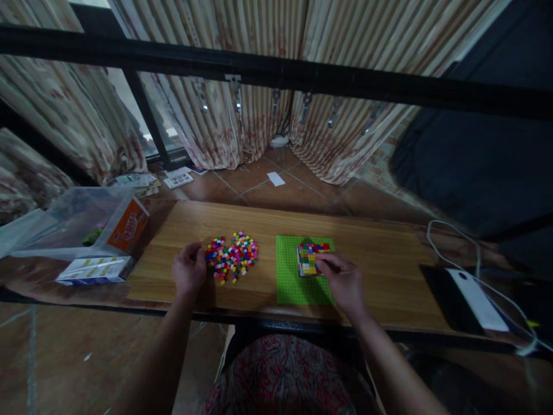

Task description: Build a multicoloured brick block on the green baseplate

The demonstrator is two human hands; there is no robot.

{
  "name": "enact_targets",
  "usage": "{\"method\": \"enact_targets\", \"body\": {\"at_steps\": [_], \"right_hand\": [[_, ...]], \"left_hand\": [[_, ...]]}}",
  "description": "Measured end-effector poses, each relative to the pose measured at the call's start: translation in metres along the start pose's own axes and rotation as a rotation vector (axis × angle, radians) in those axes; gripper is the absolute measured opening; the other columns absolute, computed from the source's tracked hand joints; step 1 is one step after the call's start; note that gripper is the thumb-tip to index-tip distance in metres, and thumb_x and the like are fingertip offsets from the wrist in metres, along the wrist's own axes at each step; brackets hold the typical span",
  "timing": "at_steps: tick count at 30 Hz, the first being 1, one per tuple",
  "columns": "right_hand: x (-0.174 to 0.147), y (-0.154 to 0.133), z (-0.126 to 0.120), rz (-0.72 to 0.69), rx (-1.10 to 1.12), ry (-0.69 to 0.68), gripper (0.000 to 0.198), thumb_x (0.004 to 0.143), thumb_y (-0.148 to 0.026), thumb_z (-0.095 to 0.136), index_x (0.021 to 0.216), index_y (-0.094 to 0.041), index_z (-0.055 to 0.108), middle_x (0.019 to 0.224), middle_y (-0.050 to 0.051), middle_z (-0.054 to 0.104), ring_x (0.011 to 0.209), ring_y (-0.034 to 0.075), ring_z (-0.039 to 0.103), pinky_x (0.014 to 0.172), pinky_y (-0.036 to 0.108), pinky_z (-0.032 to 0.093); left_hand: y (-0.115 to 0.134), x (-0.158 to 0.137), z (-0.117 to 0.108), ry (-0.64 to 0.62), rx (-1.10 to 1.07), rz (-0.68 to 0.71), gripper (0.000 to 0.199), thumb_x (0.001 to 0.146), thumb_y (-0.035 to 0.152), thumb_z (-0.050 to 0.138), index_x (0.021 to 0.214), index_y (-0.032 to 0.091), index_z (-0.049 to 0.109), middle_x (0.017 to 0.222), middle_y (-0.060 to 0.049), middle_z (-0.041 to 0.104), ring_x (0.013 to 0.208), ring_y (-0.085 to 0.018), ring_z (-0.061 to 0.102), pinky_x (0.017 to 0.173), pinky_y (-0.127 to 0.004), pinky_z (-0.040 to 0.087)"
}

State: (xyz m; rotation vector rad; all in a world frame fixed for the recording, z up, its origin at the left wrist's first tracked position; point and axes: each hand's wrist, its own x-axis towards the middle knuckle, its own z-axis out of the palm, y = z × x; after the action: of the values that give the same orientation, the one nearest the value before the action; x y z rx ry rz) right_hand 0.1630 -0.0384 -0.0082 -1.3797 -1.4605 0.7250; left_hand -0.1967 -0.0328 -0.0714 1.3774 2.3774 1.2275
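A green baseplate (286,288) lies on the wooden board, bearing a block of multicoloured toy bricks (308,260) built up in a rough rectangle. Over the right side of that block is my right hand (345,282), its thumb and forefinger pinched together at the bricks. Whatever sits between those fingertips is too small to make out. To the left, a loose pile of small coloured bricks (233,256) is spread on the board. My left hand (190,268) rests at the pile's left edge with its fingers curled together; what they may hold is hidden.
A clear plastic bin (82,222) with an orange label stands at the far left, a white and blue box (95,270) before it. On the right lie a white and black flat device (475,300) and a white cable (477,253). A dark metal bar (268,63) crosses beyond the board.
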Motion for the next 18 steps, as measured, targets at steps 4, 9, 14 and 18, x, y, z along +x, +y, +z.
{"method": "enact_targets", "body": {"at_steps": [4,9,14,18], "right_hand": [[0.018,0.012,-0.016,0.005,-0.099,0.086,0.022,0.080,-0.039,0.061,0.084,-0.021,0.074,0.091,0.007,0.073,0.085,0.022,0.066,0.079,0.036,0.052],[0.028,0.022,-0.015,0.019,-0.201,0.099,0.025,0.080,-0.039,0.058,0.083,-0.020,0.073,0.087,0.007,0.073,0.076,0.021,0.065,0.072,0.034,0.051],[0.032,0.025,-0.007,-0.014,-0.359,0.092,0.027,0.084,-0.039,0.053,0.084,-0.021,0.073,0.084,0.006,0.071,0.074,0.020,0.063,0.074,0.034,0.049],[0.034,0.022,-0.002,-0.098,-0.478,0.097,0.030,0.088,-0.038,0.048,0.083,-0.020,0.072,0.085,0.008,0.071,0.081,0.022,0.063,0.079,0.036,0.047]], "left_hand": [[0.002,0.000,-0.002,-0.003,0.011,0.014,0.028,0.080,0.034,0.051,0.096,0.018,0.068,0.092,-0.008,0.071,0.087,-0.022,0.065,0.081,-0.034,0.051],[0.003,0.000,-0.002,-0.006,0.027,0.008,0.028,0.080,0.035,0.052,0.096,0.019,0.069,0.092,-0.008,0.071,0.084,-0.021,0.065,0.080,-0.033,0.052],[0.001,0.001,-0.001,-0.004,0.011,-0.001,0.028,0.080,0.036,0.052,0.095,0.019,0.069,0.090,-0.008,0.071,0.082,-0.021,0.064,0.080,-0.034,0.052],[0.003,0.000,-0.002,-0.005,0.004,-0.002,0.029,0.080,0.036,0.052,0.097,0.019,0.069,0.093,-0.008,0.071,0.084,-0.022,0.065,0.081,-0.034,0.052]]}}
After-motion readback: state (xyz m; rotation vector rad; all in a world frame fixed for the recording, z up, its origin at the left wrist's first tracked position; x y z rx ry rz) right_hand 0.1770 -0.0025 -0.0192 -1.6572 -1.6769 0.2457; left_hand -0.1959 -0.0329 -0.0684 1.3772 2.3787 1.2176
